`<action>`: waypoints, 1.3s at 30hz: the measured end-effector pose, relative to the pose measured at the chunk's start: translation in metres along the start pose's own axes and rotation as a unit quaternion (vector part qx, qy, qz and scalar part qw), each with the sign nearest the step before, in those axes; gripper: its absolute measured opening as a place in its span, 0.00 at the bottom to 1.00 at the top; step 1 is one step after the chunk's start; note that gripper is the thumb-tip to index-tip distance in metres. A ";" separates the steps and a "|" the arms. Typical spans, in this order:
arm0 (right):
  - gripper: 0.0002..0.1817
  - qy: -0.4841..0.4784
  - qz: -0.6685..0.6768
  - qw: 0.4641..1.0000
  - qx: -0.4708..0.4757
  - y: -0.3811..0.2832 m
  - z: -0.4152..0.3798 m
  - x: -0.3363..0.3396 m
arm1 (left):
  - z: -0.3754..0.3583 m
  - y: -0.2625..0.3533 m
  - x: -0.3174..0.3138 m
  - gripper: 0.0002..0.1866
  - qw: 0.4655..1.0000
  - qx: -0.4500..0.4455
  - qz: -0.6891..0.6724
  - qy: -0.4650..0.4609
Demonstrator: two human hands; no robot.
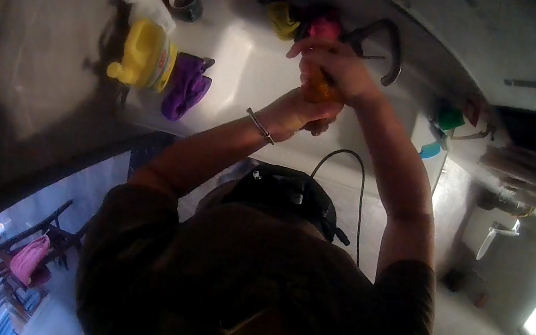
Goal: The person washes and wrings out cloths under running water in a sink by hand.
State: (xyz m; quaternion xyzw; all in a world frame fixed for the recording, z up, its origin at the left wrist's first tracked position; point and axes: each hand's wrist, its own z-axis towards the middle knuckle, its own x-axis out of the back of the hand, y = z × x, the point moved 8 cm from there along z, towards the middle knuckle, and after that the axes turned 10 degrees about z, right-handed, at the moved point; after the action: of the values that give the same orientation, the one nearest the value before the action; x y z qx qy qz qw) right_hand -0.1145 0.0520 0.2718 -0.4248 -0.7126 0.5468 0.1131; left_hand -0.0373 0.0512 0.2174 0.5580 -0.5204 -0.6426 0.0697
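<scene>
Over a pale sink (230, 67), both hands meet around an orange, glossy object (323, 89) that looks like a jar or cup; its exact shape is partly hidden. My left hand (301, 114), with a bangle at the wrist, is wrapped round its lower part. My right hand (338, 67) is curled over the top of it, fingers reaching left. Just behind the right hand are a dark curved faucet (395, 54) and a pink cloth (324, 25), with a yellow cloth (281, 20) beside it.
Left of the basin stand a yellow jug (148, 54), a purple cloth (187, 87) and a dark cup (187, 4) holding a utensil. Green (450, 118) and blue (430, 150) items lie at the right edge. A black bag (284, 195) is at the waist.
</scene>
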 end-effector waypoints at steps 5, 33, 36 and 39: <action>0.09 0.055 -0.168 0.982 0.068 -0.006 0.004 0.003 | 0.005 0.005 0.015 0.13 0.989 -0.031 0.128 0.073; 0.29 0.072 -0.363 0.929 -0.028 0.082 0.023 0.062 | -0.127 -0.034 0.178 0.26 0.528 -0.049 0.814 0.236; 0.25 0.025 -0.373 0.925 -0.066 0.091 0.013 0.064 | -0.187 -0.032 0.201 0.30 0.629 0.062 0.708 0.313; 0.23 0.007 -0.430 0.900 -0.066 0.098 0.007 0.066 | -0.219 -0.031 0.206 0.33 0.562 0.162 0.747 0.318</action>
State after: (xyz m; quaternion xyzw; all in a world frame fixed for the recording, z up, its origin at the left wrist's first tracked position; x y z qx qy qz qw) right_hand -0.1126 0.0993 0.1633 -0.0872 -0.8597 0.3932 0.3142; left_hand 0.0752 -0.2026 0.0975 0.1401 -0.7906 -0.0476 0.5942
